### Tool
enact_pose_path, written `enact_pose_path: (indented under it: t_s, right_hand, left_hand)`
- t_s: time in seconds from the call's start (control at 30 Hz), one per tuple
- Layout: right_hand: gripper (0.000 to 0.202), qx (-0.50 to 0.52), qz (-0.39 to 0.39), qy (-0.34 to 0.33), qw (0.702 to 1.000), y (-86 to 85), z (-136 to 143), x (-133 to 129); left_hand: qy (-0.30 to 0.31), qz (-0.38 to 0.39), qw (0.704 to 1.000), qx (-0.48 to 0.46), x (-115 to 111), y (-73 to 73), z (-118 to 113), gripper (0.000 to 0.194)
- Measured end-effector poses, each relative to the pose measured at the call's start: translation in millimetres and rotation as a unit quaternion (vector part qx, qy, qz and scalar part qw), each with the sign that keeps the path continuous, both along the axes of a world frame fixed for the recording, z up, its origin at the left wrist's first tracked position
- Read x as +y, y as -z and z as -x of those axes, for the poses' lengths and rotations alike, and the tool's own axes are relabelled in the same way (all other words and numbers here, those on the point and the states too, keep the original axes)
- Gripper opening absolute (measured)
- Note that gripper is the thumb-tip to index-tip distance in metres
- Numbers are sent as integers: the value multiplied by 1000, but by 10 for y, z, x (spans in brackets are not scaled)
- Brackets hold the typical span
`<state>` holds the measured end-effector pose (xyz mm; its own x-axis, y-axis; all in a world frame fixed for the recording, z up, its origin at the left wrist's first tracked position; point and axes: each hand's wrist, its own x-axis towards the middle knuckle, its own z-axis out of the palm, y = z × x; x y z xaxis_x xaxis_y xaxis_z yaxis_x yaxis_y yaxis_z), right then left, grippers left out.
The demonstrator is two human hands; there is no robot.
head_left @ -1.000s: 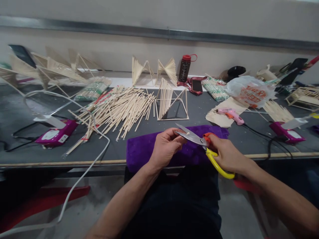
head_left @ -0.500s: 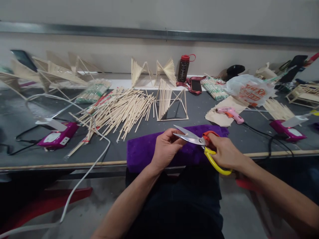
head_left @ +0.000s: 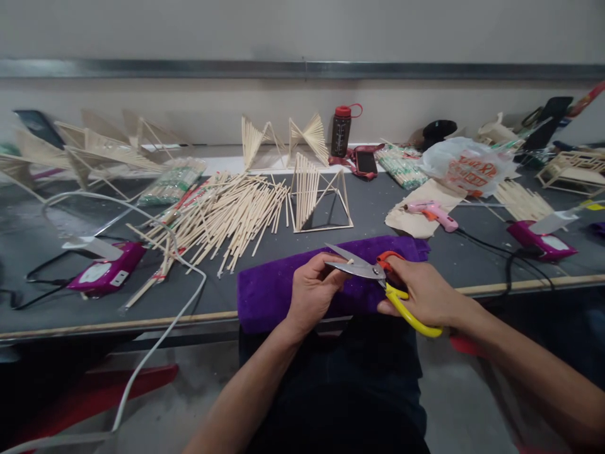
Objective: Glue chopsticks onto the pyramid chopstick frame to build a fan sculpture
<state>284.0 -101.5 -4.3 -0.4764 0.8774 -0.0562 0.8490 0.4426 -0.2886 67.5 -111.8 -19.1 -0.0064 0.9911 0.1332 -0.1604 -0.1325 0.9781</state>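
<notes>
My left hand [head_left: 312,291] is closed in a pinch on a wooden stick [head_left: 350,261], mostly hidden by the fingers; its pale tip shows between the scissor blades. In my right hand [head_left: 428,291] are scissors [head_left: 363,270] with one red and one yellow handle, their blades parted and pointing left at the stick. Both hands are above a folded purple cloth [head_left: 269,293] at the table's front edge. Behind the cloth stands a small frame of wooden sticks [head_left: 307,195], with a heap of loose sticks [head_left: 236,211] to its left.
A pink glue gun [head_left: 432,214] lies on brown paper [head_left: 397,217] at right, its black cord running to a magenta power box [head_left: 543,243]. Another magenta box [head_left: 106,271] and a white cable [head_left: 189,296] are at left. Farther back are a bottle [head_left: 341,132] and plastic bag [head_left: 466,165].
The view has shifted slightly. The stick's tip now shows more plainly between the blades, which look a little less widely parted. Both hands keep their hold.
</notes>
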Motion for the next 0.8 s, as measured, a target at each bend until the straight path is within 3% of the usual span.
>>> enact_pose_path:
  t_s: [0.27, 0.47, 0.8]
  right_hand:
    - [32, 57, 58, 19, 997, -4, 39, -71]
    - [14, 64, 54, 13, 996, 70, 2, -57]
    - [14, 57, 38, 19, 997, 82, 10, 14]
  left_hand:
    - [19, -20, 999, -22, -21, 78, 16, 23]
    - [-12, -37, 999, -8, -51, 84, -26, 17]
    - [-20, -25, 999, 6, -34, 93, -58, 15]
